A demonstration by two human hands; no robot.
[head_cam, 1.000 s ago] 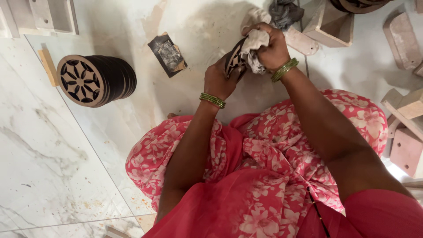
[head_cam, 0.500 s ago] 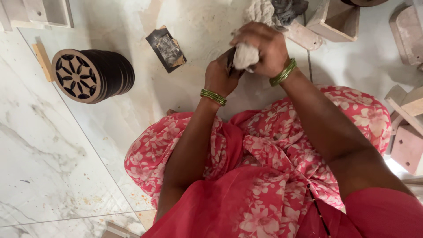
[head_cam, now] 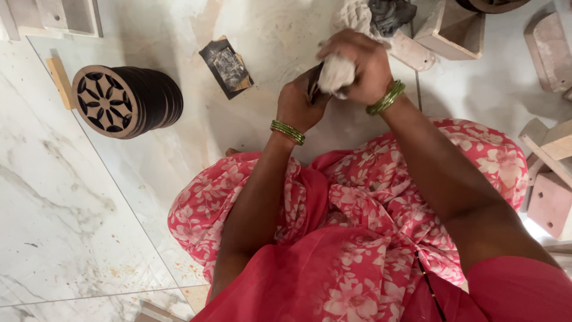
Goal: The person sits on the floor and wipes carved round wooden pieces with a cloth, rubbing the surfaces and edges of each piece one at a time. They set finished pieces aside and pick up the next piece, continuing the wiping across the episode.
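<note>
Disc (head_cam: pixel 314 83), thin and dark, sits on edge between both hands above the lap, over the pale marble floor (head_cam: pixel 71 226). Only a sliver of its rim shows; the rest is hidden by fingers and cloth. It looks like one of the cut-out discs from the stack (head_cam: pixel 128 101) lying on its side to the left, so probably light, stiff and flat, with a pierced flower pattern that leaves narrow ribs. Judged fragile at those ribs; safest hold would be by the solid outer rim, as the left hand (head_cam: pixel 296 104) does now, fingers curled shut around the edge.

Right hand (head_cam: pixel 360 65) is closed over a wad of white cloth (head_cam: pixel 335 74), pressed against the disc's face. Cloth looks soft, crumpled, easily bunched; should conform to the cut-outs but could snag on them.

Green bangles (head_cam: pixel 288 132) on the left wrist, and a matching set on the right. Red floral garment (head_cam: pixel 357 226) covers the lap, soft and loosely draped.

Around:
- Stack of discs: matte black edges, brown face on the nearest one, laid against a small wooden block (head_cam: pixel 59 80).
- Dark flat rectangular piece (head_cam: pixel 226 67) lies on the floor between stack and hands, surface dull and scuffed.
- More rags, white and grey (head_cam: pixel 375 13), heaped just beyond the hands.
- Wooden offcuts (head_cam: pixel 551 179) and box-like frames at right, square-edged, rough, unfinished.

Floor is glossy, veined, likely slick underfoot and under dropped pieces.
</note>
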